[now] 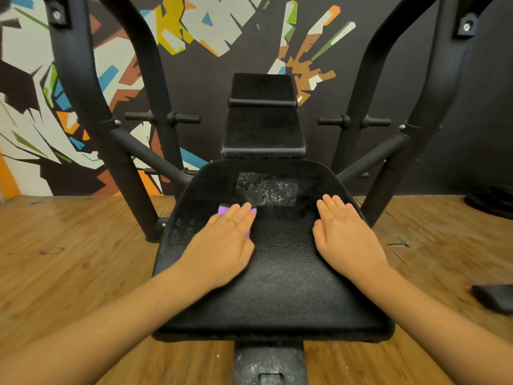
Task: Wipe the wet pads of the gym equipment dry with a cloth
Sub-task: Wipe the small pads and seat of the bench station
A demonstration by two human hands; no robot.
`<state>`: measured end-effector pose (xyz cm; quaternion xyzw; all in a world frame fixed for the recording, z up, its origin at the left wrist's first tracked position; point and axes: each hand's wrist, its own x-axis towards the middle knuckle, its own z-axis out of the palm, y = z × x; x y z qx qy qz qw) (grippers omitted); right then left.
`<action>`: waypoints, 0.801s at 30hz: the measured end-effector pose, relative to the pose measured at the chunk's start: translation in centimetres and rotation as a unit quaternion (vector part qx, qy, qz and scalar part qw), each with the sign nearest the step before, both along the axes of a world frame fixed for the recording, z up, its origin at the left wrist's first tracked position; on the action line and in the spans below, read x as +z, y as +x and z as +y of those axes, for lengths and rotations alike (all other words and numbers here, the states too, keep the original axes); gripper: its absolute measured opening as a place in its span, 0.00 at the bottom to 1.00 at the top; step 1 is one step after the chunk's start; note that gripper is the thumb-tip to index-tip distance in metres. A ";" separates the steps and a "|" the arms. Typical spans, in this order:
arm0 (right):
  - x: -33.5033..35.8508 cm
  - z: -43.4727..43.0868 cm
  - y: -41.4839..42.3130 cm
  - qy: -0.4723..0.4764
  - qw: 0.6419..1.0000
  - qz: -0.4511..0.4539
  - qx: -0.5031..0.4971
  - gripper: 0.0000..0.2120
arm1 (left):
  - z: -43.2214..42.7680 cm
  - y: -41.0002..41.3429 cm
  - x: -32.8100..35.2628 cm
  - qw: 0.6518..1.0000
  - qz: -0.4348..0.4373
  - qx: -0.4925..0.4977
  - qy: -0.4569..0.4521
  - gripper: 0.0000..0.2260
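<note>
From the head camera, the left hand (222,240) lies left of centre, spread flat with straight fingers held close together. It presses down on a purple cloth (223,210). Only small corners of the cloth show past the fingertips and beside the thumb edge. A thin gold ring (232,222) sits on one finger. The right hand (344,234), right of centre, is also flat and open, palm down on the bare pad, gripping nothing.

Both hands rest on the seat pad (277,287), a broad black cushion with rounded corners and a pebbled, leather-like skin. It fills the lower middle of the frame. Just beyond the fingertips of the left hand, a rectangular wet patch (266,188) glistens with droplets.

Above the seat, in the upper middle, stand two narrower black back pads, the lower (262,132) and the upper (262,87), both smooth and boxy. Curved matte black tubes of the frame (83,93) rise at the left and right.

The floor (69,259) is brown wood-grain plank. Behind the frame, a dark wall (194,23) carries angular painted shards in many colours.
</note>
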<state>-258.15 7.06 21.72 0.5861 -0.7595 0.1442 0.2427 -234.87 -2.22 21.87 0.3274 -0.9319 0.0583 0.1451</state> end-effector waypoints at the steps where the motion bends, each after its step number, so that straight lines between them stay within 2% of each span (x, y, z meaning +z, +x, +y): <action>1: 0.0 0.0 0.0 0.002 1.000 0.000 0.000 0.27 | -1.4 0.1 0.8 1.000 0.007 0.013 0.004 0.32; 3: -0.1 0.0 -0.1 0.003 1.000 0.001 -0.002 0.27 | -4.9 0.7 2.4 0.999 0.017 0.047 0.014 0.26; 7: -0.2 0.0 -0.1 0.002 1.000 -0.001 -0.004 0.26 | -9.3 1.5 3.8 0.996 0.004 0.089 0.027 0.26; 10: -0.2 0.0 -0.1 -0.001 1.000 -0.004 -0.002 0.25 | -6.9 1.7 2.5 0.999 0.001 0.027 0.031 0.28; 13: -0.2 0.0 -0.2 -0.001 1.000 0.003 -0.003 0.26 | -1.2 1.4 0.7 0.996 -0.018 -0.083 0.026 0.36; 17: -0.2 -0.1 -0.1 -0.003 1.000 0.006 -0.002 0.26 | 1.0 0.9 -0.1 0.991 -0.030 -0.128 0.001 0.35; 21: -0.3 -0.1 -0.1 -0.003 1.000 0.004 -0.004 0.27 | -4.1 2.4 1.8 0.998 0.004 -0.051 0.027 0.33; 24: -0.4 -0.1 -0.1 -0.002 1.000 0.002 -0.008 0.28 | -7.5 3.4 3.1 0.999 -0.009 0.010 0.036 0.34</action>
